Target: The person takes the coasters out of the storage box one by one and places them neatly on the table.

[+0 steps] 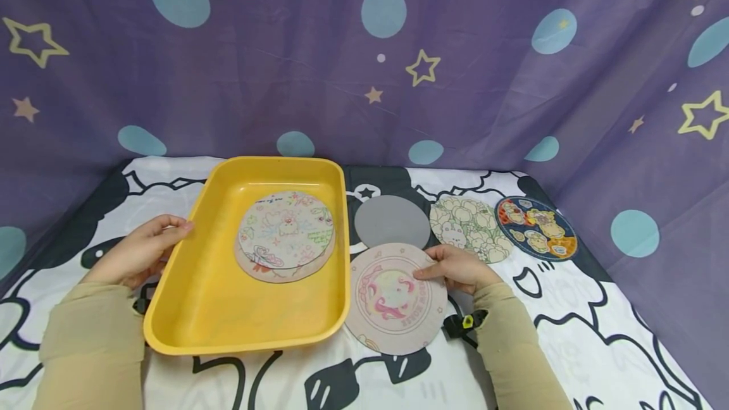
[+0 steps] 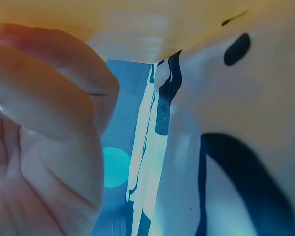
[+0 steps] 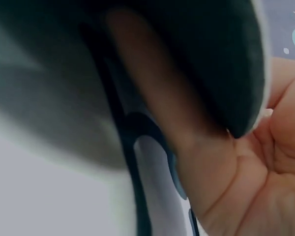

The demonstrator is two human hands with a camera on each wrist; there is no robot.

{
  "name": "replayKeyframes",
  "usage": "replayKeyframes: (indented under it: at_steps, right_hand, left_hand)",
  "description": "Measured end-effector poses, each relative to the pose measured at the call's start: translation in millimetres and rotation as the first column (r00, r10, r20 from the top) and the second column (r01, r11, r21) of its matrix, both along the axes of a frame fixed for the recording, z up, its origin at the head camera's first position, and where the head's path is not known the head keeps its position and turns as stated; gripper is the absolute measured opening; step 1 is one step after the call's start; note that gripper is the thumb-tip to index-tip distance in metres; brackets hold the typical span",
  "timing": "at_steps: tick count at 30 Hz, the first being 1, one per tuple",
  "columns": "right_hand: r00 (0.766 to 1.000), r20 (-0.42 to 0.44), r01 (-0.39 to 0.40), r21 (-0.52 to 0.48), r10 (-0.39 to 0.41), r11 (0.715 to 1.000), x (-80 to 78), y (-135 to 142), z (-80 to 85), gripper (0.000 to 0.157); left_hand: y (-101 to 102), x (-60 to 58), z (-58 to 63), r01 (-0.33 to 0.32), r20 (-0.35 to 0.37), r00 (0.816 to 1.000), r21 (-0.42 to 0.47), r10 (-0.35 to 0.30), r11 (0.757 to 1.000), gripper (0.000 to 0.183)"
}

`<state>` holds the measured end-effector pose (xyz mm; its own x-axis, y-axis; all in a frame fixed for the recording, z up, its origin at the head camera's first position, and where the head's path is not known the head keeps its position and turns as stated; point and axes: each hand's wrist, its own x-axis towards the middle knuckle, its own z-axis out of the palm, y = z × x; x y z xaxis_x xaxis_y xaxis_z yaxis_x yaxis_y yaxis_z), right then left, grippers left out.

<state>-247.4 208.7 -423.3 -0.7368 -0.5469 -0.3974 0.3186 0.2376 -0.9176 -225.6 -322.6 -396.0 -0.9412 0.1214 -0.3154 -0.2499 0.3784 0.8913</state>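
Note:
My left hand (image 1: 142,250) grips the left rim of a yellow tray (image 1: 193,315), thumb on the rim. The left wrist view shows its curled fingers (image 2: 54,98) against the tray's side. My right hand (image 1: 462,269) pinches the right edge of a pale pink round mat (image 1: 393,299) with a unicorn-like print, thumb on top. In the right wrist view a finger (image 3: 157,83) runs beneath its dark underside (image 3: 221,59). That mat is beside the tray's right wall, partly over a grey round mat (image 1: 393,217). Inside the tray, a doodle-print round mat (image 1: 287,226) overlaps a pinkish one (image 1: 279,275).
Farther right lie a green-and-white printed round mat (image 1: 469,226) and a dark blue one with colourful figures (image 1: 537,228). A black-and-white patterned cloth (image 1: 586,340) covers the table. Behind it hangs a purple curtain (image 1: 473,100) with stars and dots.

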Motion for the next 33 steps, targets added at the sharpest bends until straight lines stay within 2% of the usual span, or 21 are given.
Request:
replayKeyframes:
  at_steps: [10,20,27,33]
  right_hand:
    - [0.997,-0.064,-0.045,0.122,0.053,0.991,2.1,-1,6.4,0.018]
    - [0.99,-0.083,-0.097,0.151,0.11,0.984,4.3,1,9.9,0.021]
    - [0.983,-0.132,-0.099,0.203,0.128,0.974,7.0,6,14.5,0.028]
    - [0.981,-0.167,-0.063,0.218,0.101,0.974,6.0,13,18.4,0.033]
  left_hand:
    - [-1,0.3,-1.5,0.005,-0.002,1.0,-0.01,-0.006,1.0,0.05]
    - [1,0.1,-1.3,-0.005,-0.001,1.0,-0.008,0.005,1.0,0.049]
    - [1,0.0,-1.1,-0.005,0.008,1.0,-0.01,0.005,1.0,0.05]
    - [1,0.0,0.0,0.005,0.004,1.0,-0.024,-0.005,1.0,0.053]
